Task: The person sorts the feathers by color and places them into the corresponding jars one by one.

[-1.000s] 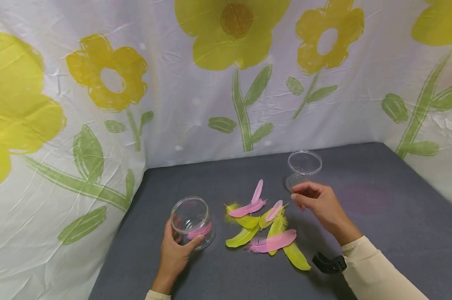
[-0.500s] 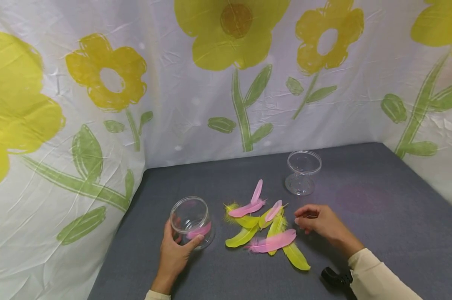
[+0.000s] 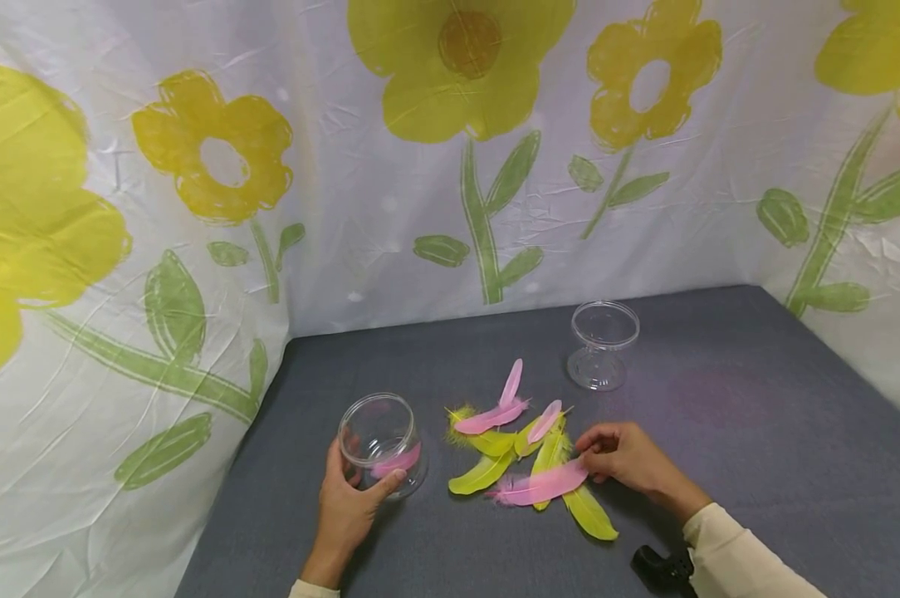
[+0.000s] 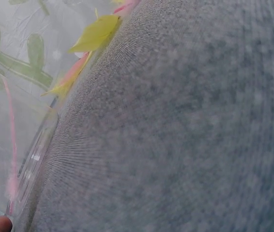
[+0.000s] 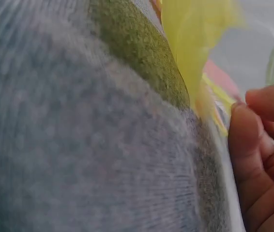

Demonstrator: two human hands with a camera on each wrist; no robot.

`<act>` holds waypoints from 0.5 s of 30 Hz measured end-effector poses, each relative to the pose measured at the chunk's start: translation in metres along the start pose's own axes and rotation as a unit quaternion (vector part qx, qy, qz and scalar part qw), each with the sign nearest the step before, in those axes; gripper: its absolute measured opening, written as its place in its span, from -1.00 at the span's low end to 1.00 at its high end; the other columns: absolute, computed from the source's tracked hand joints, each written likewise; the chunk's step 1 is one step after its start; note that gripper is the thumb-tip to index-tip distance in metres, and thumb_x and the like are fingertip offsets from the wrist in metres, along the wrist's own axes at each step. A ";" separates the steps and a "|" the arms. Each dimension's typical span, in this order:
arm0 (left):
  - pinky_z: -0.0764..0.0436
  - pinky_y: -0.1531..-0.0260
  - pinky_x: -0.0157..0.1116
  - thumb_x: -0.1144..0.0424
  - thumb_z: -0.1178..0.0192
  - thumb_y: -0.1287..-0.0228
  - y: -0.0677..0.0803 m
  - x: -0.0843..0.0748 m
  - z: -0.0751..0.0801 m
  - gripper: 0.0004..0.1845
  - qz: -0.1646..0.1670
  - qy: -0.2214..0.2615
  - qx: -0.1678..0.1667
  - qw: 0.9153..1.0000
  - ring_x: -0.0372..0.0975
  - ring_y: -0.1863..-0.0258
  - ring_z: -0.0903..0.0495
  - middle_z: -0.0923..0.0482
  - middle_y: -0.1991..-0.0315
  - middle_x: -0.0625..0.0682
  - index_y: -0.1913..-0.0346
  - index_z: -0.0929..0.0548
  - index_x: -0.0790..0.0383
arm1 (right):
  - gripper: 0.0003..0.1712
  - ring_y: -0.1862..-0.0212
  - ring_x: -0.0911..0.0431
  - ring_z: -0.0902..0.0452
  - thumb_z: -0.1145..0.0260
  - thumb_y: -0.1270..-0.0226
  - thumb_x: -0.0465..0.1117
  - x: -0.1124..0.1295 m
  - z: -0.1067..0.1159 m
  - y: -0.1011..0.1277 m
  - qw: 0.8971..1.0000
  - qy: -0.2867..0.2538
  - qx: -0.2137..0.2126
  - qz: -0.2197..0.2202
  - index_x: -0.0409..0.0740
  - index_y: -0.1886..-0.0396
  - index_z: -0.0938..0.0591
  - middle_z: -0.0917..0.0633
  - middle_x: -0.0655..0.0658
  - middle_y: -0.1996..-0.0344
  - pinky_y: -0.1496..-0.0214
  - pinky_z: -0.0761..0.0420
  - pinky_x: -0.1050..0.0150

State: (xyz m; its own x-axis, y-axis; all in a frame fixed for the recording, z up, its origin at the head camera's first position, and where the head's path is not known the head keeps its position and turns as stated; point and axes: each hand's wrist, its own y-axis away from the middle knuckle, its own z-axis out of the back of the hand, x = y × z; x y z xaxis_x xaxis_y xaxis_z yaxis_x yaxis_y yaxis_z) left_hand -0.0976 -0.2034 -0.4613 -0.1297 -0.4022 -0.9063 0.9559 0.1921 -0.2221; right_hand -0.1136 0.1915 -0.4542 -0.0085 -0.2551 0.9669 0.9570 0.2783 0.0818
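Fingertips [image 3: 586, 462] of the right hand [image 3: 629, 465] pinch the quill end of a pink feather [image 3: 540, 484], nearest the pile's front. Featherlight and limp, it crushes easily. The left hand [image 3: 349, 505] grips the jar [image 3: 381, 443], left of the pile.

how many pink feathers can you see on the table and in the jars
5 pink feathers: one inside the jar the left hand holds, two at the pile's far side, one mid-pile, one at the near side by the right hand. Others may hide underneath.

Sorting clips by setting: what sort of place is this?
Probably a makeshift craft or recording setup: a grey table screened by flower-print sheets, with coloured feathers and clear plastic jars.
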 end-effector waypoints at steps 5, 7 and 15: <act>-0.33 -0.13 0.16 0.19 -0.61 0.19 0.000 -0.001 0.000 0.10 0.001 0.004 0.000 1.000 0.12 -0.27 -0.29 -0.31 -0.29 0.33 -0.43 -0.16 0.24 | -0.77 0.43 0.01 -0.58 -0.37 -0.14 -0.44 0.006 -0.001 0.003 1.000 -0.030 -0.007 0.005 -0.49 0.21 -0.62 -0.65 -0.21 0.43 0.39 -0.65 0.17; -0.33 -0.13 0.17 0.20 -0.61 0.19 0.000 -0.001 0.000 0.10 0.002 0.004 0.000 1.000 0.12 -0.27 -0.29 -0.31 -0.29 0.33 -0.43 -0.16 0.23 | -0.76 0.43 0.02 -0.58 -0.36 -0.15 -0.45 0.011 0.000 0.004 0.999 -0.038 -0.010 0.008 -0.51 0.19 -0.61 -0.65 -0.22 0.42 0.39 -0.65 0.18; -0.33 -0.12 0.17 0.21 -0.61 0.19 0.000 0.000 -0.001 0.10 -0.002 0.005 -0.004 1.000 0.13 -0.27 -0.30 -0.31 -0.29 0.33 -0.43 -0.15 0.27 | -0.74 0.48 0.07 -0.57 -0.31 -0.17 -0.49 0.038 0.005 0.008 0.997 -0.054 -0.019 0.056 -0.62 0.19 -0.54 -0.65 -0.26 0.42 0.41 -0.64 0.18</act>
State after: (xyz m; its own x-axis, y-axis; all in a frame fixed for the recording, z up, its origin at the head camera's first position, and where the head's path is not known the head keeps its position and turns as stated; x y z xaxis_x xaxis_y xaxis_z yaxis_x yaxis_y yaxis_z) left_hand -0.0974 -0.2026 -0.4616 -0.1355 -0.3945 -0.9089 0.9532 0.1982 -0.2281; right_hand -0.1073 0.1882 -0.4155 0.0691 -0.1224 0.9901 0.9641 0.2632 -0.0348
